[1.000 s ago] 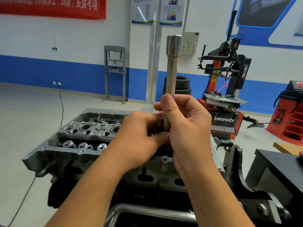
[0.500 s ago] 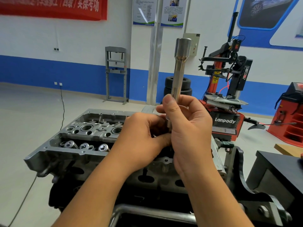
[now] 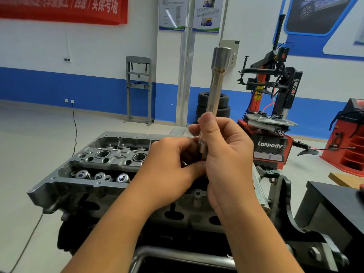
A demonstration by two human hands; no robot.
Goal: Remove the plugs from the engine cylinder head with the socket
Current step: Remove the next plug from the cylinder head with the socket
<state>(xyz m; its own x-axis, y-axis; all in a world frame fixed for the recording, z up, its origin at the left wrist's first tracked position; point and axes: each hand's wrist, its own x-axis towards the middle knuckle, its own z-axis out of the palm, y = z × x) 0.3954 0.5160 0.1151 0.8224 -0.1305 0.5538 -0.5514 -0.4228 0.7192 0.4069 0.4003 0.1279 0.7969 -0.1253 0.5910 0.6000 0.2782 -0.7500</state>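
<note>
A long silver spark-plug socket [image 3: 215,87] stands nearly upright above the aluminium cylinder head [image 3: 110,160], leaning slightly right at the top. My right hand [image 3: 226,154] grips its lower shaft, thumb along the near side. My left hand [image 3: 173,164] closes its fingers around the socket's bottom end; what they pinch there is hidden behind both hands. Two round plug wells and several valve springs show on the head's left half. Its right half is covered by my hands.
The head sits on an engine stand with a steel tube frame [image 3: 177,255] in front. A black bench [image 3: 338,205] is at the right. A red tyre changer [image 3: 269,119], stacked tyres [image 3: 202,107] and a grey press frame [image 3: 138,89] stand behind on the floor.
The socket's top has tilted a little to the right. Both hands keep the same hold at its lower end.
</note>
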